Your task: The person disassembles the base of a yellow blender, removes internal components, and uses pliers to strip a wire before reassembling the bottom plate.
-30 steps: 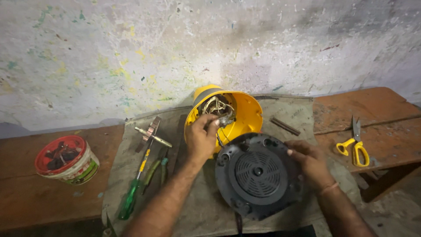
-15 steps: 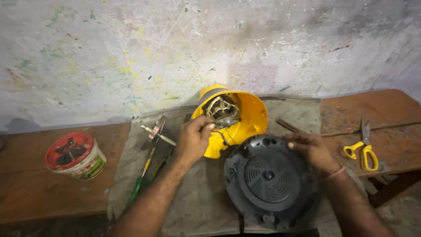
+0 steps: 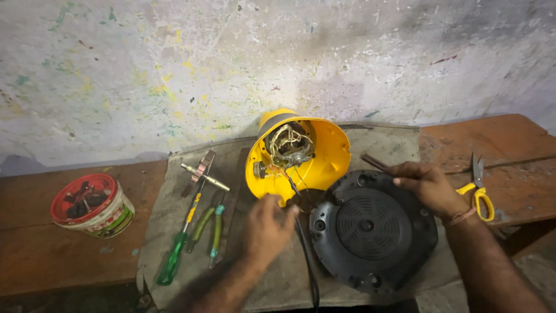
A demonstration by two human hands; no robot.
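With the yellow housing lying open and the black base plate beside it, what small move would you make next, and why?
Probably steady the yellow housing with the left hand. It lies on its side with motor and wires exposed, the left hand sits just below its rim by the black cord, and the right hand already rests on the black base plate.

A worn wooden bench [image 3: 40, 255] runs along the wall. A grey cloth [image 3: 174, 191] covers its middle. Left of the cloth, a small tub [image 3: 92, 206] with a red rim stands on the bare wood. Right of the cloth, yellow-handled scissors [image 3: 479, 191] lie on the bare wood.
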